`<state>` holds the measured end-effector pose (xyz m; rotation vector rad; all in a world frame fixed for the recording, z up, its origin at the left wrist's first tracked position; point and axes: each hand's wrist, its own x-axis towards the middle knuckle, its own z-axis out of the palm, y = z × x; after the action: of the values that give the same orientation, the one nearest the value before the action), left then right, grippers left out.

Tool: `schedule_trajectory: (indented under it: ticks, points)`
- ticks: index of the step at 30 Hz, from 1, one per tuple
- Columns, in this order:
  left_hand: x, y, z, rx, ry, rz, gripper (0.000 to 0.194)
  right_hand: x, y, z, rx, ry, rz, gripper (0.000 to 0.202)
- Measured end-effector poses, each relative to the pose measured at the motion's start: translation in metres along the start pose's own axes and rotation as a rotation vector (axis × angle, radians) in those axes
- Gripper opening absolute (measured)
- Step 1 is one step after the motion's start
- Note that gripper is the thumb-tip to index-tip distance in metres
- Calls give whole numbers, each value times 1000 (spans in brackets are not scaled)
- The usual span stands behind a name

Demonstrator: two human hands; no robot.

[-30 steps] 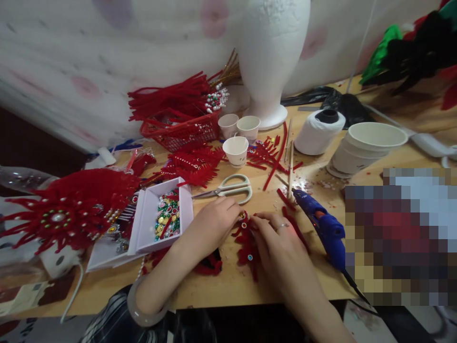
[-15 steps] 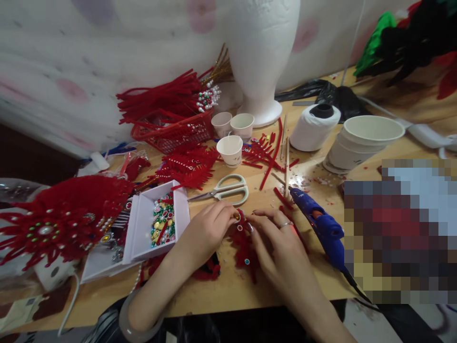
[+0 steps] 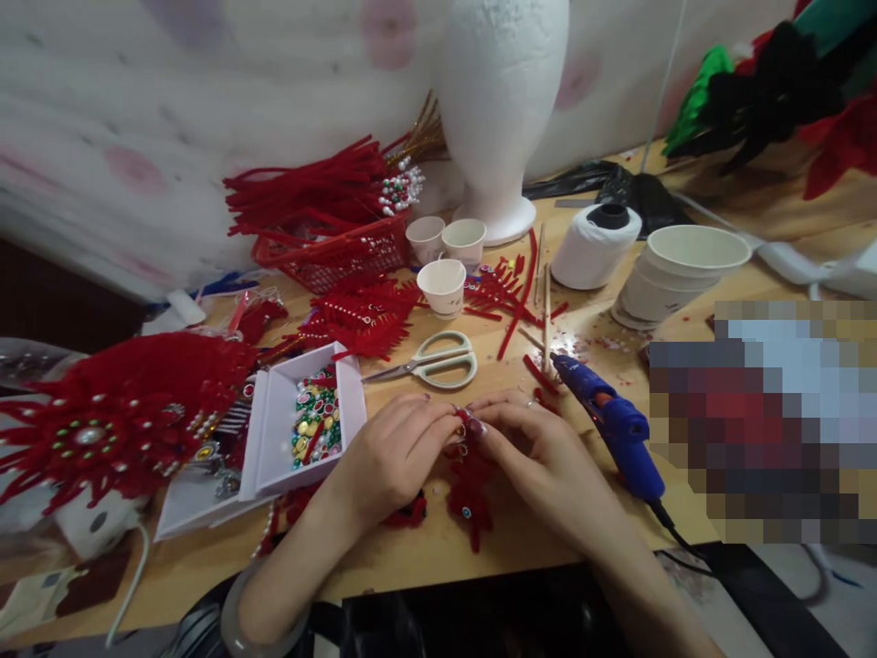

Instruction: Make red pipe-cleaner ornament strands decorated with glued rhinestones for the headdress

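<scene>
Between the fingertips of my left hand (image 3: 404, 448) and my right hand (image 3: 531, 443) is the top of a red fuzzy ornament (image 3: 471, 498). Both hands are closed in a pinch on it. A small blue-centred gem sits on its lower part, which hangs below the fingers over the table. The exact spot where the fingers press is partly hidden. Left of my left hand stands a white box (image 3: 274, 429) with gems and beads (image 3: 316, 425). Scissors (image 3: 445, 361) lie just beyond the hands. To the right of my right hand rests a blue glue gun (image 3: 607, 416).
Behind are white paper cups (image 3: 442, 288), a red basket (image 3: 335, 251) of red fuzzy stems, and a white foam head (image 3: 503, 119). Farther right stand a thread cone (image 3: 595, 247) and larger stacked cups (image 3: 675, 279). A red beaded flower piece (image 3: 102, 420) sits at left.
My right hand has drawn its fingers in against the left fingertips, closing on the ornament's top. The ornament's lower end has shifted slightly. The camera view has turned a little.
</scene>
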<state>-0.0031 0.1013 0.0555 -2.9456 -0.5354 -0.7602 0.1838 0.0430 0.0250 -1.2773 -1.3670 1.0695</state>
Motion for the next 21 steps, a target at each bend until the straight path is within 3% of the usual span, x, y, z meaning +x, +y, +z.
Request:
schedule_trajectory:
  ticks: [21]
  points:
    - [-5, 5, 7, -173, -17, -185, 20, -1, -3, 4, 12, 115, -122, 18]
